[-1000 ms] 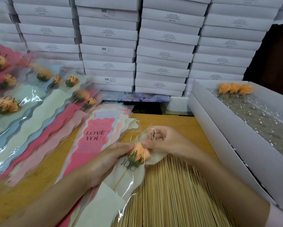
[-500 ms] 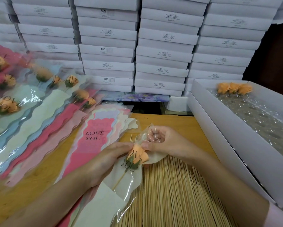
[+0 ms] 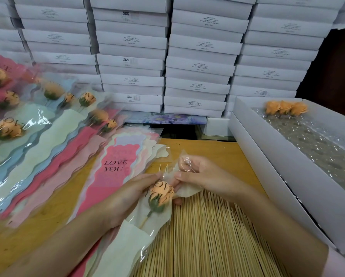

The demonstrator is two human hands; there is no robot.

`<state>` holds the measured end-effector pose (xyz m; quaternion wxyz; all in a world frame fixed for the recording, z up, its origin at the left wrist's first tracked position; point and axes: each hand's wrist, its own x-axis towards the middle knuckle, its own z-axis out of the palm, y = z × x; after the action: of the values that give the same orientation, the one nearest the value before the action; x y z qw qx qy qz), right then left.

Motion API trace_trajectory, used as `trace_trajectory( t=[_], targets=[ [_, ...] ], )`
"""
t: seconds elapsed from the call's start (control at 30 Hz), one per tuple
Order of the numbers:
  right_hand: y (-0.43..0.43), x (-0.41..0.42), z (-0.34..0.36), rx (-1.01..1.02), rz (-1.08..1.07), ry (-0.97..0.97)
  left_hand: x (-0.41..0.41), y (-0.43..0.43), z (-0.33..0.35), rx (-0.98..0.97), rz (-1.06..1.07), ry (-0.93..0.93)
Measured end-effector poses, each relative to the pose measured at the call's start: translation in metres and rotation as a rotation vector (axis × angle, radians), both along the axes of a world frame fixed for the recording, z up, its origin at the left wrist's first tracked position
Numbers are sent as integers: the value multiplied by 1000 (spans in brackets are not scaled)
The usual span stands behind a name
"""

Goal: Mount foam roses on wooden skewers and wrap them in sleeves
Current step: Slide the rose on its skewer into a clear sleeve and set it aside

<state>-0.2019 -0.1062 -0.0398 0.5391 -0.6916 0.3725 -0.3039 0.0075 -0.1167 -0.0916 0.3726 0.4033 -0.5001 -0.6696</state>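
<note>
We grip the sleeve (image 3: 147,232) with our left hand (image 3: 125,198), the rose (image 3: 161,193) beside its fingertips; our right hand (image 3: 195,174) pinches the sleeve's clear top edge.

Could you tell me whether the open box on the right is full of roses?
No, only three roses sit at the far end of the box.

On the desk (image 3: 217,148) the skewers (image 3: 207,236) lie in the near middle, the empty sleeves (image 3: 117,156) left of them, and the wrapped roses (image 3: 54,90) further left. An open box (image 3: 267,156) stands at the right, with loose roses (image 3: 285,107) in its far end. Stacked boxes (image 3: 203,56) stand behind.
</note>
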Motion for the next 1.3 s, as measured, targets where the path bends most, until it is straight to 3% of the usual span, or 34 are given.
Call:
trace_trajectory(
  t=[0.2,0.33,0.83,1.07,1.2,1.3],
  targets=[
    [-4,-2,-4,11,35,3,-1,8,12,-88,-245,27],
    [-5,-2,-6,1,6,-2,0,8,9,-81,-287,78],
    [-17,-7,-16,-265,-566,-7,0,13,14,-12,-205,182],
    [-21,-13,-35,-367,-751,-115,-4,23,21,-82,-178,115],
    [-22,-14,-41,-344,-787,-220,-4,25,24,-151,-291,2],
    [-23,-16,-44,-313,-832,-239,-4,27,27,-159,-228,-58]
  ],
)
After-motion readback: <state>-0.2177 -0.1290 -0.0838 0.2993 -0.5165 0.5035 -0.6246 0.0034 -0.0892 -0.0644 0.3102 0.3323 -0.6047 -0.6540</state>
